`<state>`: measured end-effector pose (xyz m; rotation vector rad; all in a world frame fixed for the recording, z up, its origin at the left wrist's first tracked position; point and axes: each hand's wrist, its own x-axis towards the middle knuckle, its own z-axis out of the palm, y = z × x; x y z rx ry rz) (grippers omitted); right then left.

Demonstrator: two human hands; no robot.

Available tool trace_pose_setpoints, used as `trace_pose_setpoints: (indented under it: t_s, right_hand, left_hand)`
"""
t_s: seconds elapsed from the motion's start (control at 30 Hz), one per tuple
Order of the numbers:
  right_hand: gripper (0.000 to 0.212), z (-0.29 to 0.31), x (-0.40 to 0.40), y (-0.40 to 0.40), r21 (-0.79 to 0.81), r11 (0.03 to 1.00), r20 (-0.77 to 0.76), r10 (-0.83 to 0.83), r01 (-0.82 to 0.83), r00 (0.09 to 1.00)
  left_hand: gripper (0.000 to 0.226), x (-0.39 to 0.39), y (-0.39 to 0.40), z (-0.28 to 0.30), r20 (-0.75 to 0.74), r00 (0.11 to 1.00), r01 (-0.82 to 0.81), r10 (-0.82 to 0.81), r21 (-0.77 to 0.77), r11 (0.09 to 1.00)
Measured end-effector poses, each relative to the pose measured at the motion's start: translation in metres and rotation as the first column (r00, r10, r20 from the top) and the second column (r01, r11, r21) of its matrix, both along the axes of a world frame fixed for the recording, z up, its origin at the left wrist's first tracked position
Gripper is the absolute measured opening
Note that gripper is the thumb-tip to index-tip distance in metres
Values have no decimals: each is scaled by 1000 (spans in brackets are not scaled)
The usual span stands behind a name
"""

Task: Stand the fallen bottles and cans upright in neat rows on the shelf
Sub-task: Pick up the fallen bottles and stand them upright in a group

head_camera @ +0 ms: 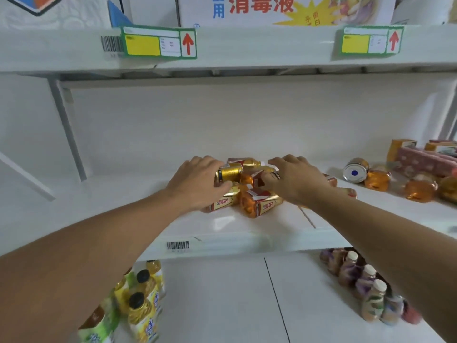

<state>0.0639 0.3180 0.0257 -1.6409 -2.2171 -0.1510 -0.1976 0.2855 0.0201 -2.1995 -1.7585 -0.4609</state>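
Barely begun, I judge: on the middle shelf the bottles all lie heaped at its centre, none upright, the left hand curled around a gold can, the right hand spread open over the heap

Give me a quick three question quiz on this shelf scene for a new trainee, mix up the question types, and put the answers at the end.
1. True or false: the amber bottles in the middle pile are standing upright.
2. Which hand rests on the gold can? A) left hand B) right hand C) neither
3. Fill in: the jar lying on its side is to the ____ of the pile.

Key: 1. False, they lie on their sides on the shelf. 2. A. 3. Right.
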Motion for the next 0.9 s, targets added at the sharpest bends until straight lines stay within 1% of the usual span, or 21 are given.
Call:
trace_pose_setpoints:
  t_s: [0.1,0.17,0.27,0.37,0.4,0.47,0.5,0.57,0.63,0.7,0.77,0.8,0.83,0.9]
  right_hand:
    - [68,-9,-14,-9,17,988,19,-155,155,988]
    - [63,-9,-22,-18,25,972,10,-232,232,973]
    - [55,-7,-37,-35,-10,960,-21,-281,281,959]
    - [42,-11,-48,-46,-60,963,-10,-264,263,964]
    - [41,-12,-52,-47,-92,961,-41,-264,259,964]
    - [46,-10,-59,-47,-188,939,-80,-306,287,949]
    - [50,-10,-61,-45,-209,930,-78,-324,303,943]
    - [60,-15,-67,-38,-265,913,-127,-352,310,927]
    - [70,-18,-74,-35,-313,899,-163,-368,306,915]
    - [81,-16,-78,-32,-374,875,-303,-429,308,851]
    - [96,-10,-81,-35,-484,822,-406,-514,299,756]
    - [96,-7,-83,-37,-549,793,-453,-548,265,703]
    - [90,-5,-83,-37,-595,771,-500,-577,229,645]
    - [67,-4,-85,-40,-656,739,-569,-615,149,545]
  left_hand:
    - [68,-11,11,-6,-150,984,94,-95,-17,995]
    - [69,-13,15,-9,-175,976,125,-129,-35,992]
    - [64,-18,19,-10,-173,969,160,-176,-101,982]
    - [51,-16,23,-13,-181,964,190,-197,-52,980]
    - [49,-14,23,-13,-177,965,191,-195,-38,981]
    - [48,-11,25,-15,-190,966,168,-173,-42,985]
    - [48,-9,26,-17,-218,964,146,-154,-56,988]
    - [50,-6,29,-20,-267,955,109,-127,-84,991]
    - [48,-4,28,-23,-279,953,99,-118,-80,992]
    - [46,-3,25,-26,-271,954,119,-130,-56,991]
    - [45,-4,21,-28,-243,959,142,-147,-37,989]
    - [46,-5,19,-29,-223,963,147,-150,-32,989]
    - [46,-7,17,-29,-209,966,150,-152,-25,988]
    - [47,-10,14,-31,-203,969,148,-142,13,989]
